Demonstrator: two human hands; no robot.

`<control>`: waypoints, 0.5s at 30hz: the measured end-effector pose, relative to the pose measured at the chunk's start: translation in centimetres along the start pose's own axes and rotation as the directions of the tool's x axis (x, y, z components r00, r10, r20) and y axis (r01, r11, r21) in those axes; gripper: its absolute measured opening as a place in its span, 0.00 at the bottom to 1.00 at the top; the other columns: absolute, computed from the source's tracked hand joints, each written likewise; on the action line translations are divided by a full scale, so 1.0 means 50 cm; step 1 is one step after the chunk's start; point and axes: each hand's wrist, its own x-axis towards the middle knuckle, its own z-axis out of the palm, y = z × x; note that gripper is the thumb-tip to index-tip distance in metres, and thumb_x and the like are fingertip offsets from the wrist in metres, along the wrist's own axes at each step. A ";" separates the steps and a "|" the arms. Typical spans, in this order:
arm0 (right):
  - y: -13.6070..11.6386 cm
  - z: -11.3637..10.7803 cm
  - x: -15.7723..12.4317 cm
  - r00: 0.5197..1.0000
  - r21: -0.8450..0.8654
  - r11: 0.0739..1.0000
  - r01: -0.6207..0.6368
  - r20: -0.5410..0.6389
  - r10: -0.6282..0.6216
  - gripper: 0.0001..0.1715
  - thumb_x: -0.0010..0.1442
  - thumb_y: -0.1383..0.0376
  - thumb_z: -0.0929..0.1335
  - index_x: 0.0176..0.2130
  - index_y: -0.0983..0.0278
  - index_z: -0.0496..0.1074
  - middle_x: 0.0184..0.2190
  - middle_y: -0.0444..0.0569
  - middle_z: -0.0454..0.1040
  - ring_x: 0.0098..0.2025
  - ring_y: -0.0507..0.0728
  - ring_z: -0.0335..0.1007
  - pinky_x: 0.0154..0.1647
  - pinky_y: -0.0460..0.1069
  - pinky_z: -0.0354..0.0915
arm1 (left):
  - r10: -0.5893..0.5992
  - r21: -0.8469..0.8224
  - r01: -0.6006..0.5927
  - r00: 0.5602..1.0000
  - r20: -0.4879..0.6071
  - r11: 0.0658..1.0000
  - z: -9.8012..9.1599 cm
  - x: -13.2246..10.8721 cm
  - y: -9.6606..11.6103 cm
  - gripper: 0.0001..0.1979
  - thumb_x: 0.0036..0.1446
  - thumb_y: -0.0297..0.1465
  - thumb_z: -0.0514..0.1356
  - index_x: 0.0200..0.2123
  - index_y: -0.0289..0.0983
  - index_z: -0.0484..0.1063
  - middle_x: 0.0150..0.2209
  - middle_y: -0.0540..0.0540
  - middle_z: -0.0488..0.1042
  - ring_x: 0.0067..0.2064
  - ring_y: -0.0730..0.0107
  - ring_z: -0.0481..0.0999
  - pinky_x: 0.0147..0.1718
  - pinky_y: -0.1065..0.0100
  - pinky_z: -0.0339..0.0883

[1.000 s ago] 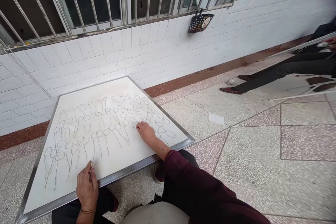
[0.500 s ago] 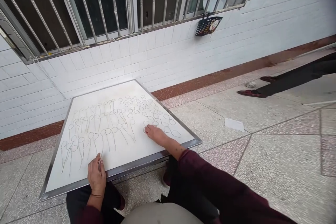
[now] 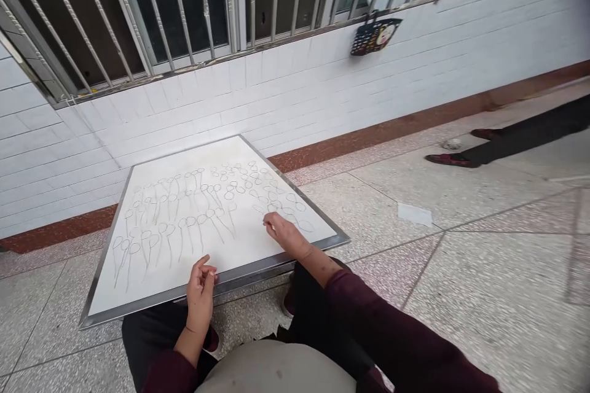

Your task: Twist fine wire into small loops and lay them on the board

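A white board [image 3: 157, 282] with a metal rim rests on my knees. Rows of thin looped wire pieces [image 3: 198, 215] lie spread on it. My right hand [image 3: 282, 231] rests on the board's near right part, fingers curled over loops there. My left hand [image 3: 201, 290] is at the board's near edge, thumb and fingers pinched together on something too thin to make out.
A white tiled wall with a barred window [image 3: 193, 6] rises behind the board. A small black basket [image 3: 374, 34] hangs from the sill. Another person's legs and dark red shoes [image 3: 449, 161] stretch across the tiled floor at right. A white scrap [image 3: 415, 214] lies on the floor.
The view has swung right and back. My left hand has slid right along the near edge and lifted into a pinch. My right hand stays at the loops on the right.
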 end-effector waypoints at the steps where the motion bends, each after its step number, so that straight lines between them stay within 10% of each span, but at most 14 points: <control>1: -0.005 0.000 -0.002 1.000 0.022 1.000 0.019 -0.002 -0.019 0.12 0.64 0.71 0.57 0.41 0.61 0.67 0.38 0.52 0.71 0.43 0.58 0.69 0.47 0.53 0.66 | -0.081 -0.056 0.081 0.997 0.002 0.995 0.009 0.011 0.011 0.25 0.53 0.42 0.64 0.52 0.37 0.67 0.37 0.45 0.74 0.35 0.68 0.74 0.38 0.65 0.67; 6: -0.035 0.000 -0.004 0.992 0.108 0.986 0.128 -0.035 -0.125 0.14 0.66 0.70 0.56 0.42 0.61 0.67 0.40 0.54 0.72 0.46 0.58 0.69 0.50 0.56 0.67 | -0.284 -0.178 0.298 0.954 0.100 0.938 0.078 0.083 0.062 0.26 0.47 0.36 0.69 0.49 0.35 0.69 0.43 0.36 0.77 0.41 0.64 0.77 0.40 0.64 0.67; 15: -0.140 -0.024 -0.035 0.923 0.280 0.882 0.378 -0.179 -0.339 0.14 0.67 0.71 0.58 0.49 0.62 0.66 0.42 0.55 0.72 0.47 0.57 0.69 0.47 0.55 0.70 | -0.217 -0.280 0.259 0.961 0.172 0.924 0.175 0.093 0.093 0.28 0.45 0.37 0.70 0.49 0.34 0.70 0.41 0.38 0.79 0.42 0.65 0.77 0.42 0.65 0.63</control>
